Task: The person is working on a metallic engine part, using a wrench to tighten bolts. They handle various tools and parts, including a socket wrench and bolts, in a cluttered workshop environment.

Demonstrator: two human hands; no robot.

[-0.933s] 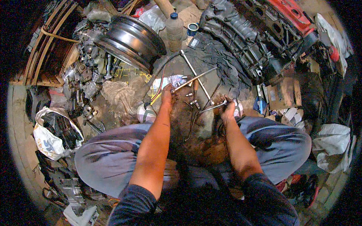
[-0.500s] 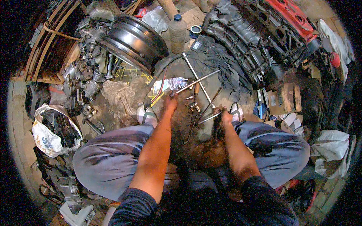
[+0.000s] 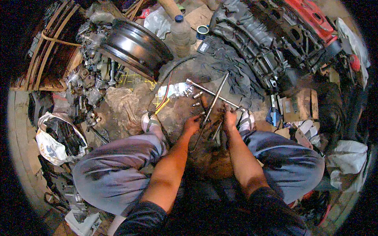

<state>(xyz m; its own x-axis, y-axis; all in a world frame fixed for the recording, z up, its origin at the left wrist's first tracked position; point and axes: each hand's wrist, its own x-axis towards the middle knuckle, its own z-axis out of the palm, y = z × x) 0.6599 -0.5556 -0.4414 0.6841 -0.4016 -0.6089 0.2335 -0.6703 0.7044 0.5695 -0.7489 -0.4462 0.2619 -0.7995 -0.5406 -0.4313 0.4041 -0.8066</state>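
Observation:
A steel four-way lug wrench [image 3: 217, 95] is held up between my knees, its two long bars crossing. My left hand [image 3: 191, 124] is closed round the near end of one bar. On the other bar, near its right end, the fingers of my right hand [image 3: 229, 118] are closed. Just beyond my left hand lies a small metal socket [image 3: 197, 95] on the dirty floor. Other tools under the wrench are partly covered by my hands and the bars.
A black wheel rim [image 3: 138, 45] lies at far left beside piled metal parts [image 3: 88, 80]. A blue-capped bottle [image 3: 180, 39] stands beyond. Engine castings [image 3: 252, 43] line the far right, with dark cloth [image 3: 232, 65] before them. A white sack [image 3: 61, 137] sits at left.
The lug wrench has turned, its upper bar end swinging left and nearer. My left hand has moved right and nearer to me; my right hand has shifted slightly left.

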